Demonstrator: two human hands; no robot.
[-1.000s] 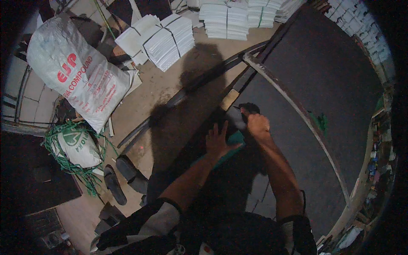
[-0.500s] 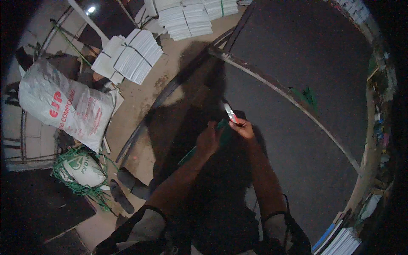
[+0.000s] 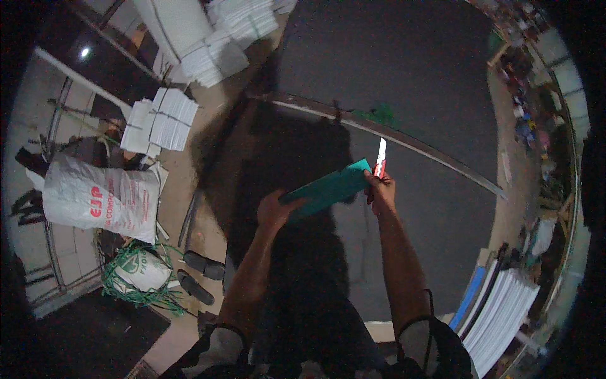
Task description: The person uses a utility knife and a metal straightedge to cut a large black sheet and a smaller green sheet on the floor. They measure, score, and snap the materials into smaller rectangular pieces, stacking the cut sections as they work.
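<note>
My left hand [image 3: 274,211] is closed on the left end of a flat green piece [image 3: 331,191], which looks like a stiff strip of sheet. In my right hand [image 3: 382,189] is a red utility knife [image 3: 380,168], its pale blade pointing up and away from me. The right fingers also touch the right end of the green piece, so it stretches between both hands. Beneath them spreads a large dark sheet [image 3: 429,221], partly in my shadow. A long straight bar [image 3: 435,161] lies across this sheet, beyond my hands, with green scraps [image 3: 379,115] at its far side.
To the left are a white printed sack [image 3: 120,196], a smaller sack [image 3: 142,268] wrapped in green string, and a pair of dark slippers [image 3: 203,265]. Tied white stacks [image 3: 173,120] stand at the far left. More white sheets [image 3: 502,316] lie at the near right.
My hands have moved apart and the green piece is now spread out between them. The knife has shifted right and points more upright. The whole view has turned.
</note>
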